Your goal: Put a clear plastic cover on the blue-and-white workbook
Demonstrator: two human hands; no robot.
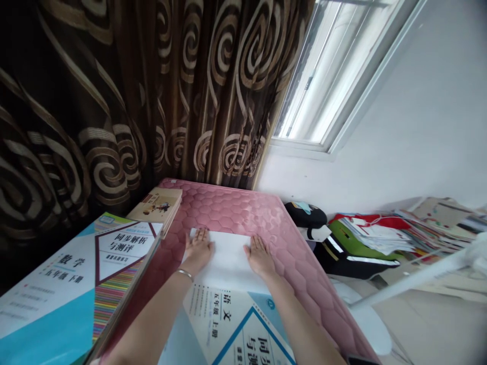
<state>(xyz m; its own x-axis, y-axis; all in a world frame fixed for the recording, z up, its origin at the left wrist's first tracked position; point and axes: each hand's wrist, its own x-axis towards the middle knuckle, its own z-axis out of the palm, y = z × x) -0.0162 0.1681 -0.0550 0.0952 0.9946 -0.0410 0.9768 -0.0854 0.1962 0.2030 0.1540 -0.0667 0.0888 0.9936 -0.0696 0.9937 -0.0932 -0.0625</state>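
A white sheet of paper [230, 256] lies across the pink quilted surface in front of me. My left hand [198, 251] rests on its left far corner, fingers flat; a bangle circles that wrist. At the opposite far corner my right hand [261, 257] also lies palm down with fingers stretched out. Nearer to me, between my forearms, is a workbook [213, 324] with a white and blue cover and Chinese print turned sideways. Its far edge meets the paper, and I cannot tell whether the two are joined. My forearms hide parts of the workbook's sides.
Left on the pink quilted surface [224, 205] are a stack of workbooks [72, 284] and several brown booklets [158, 203]. A patterned curtain [182, 91] hangs behind. Right, beyond the edge, are a black case [306, 215], piled papers [375, 235] and a white lamp-like stand [411, 281].
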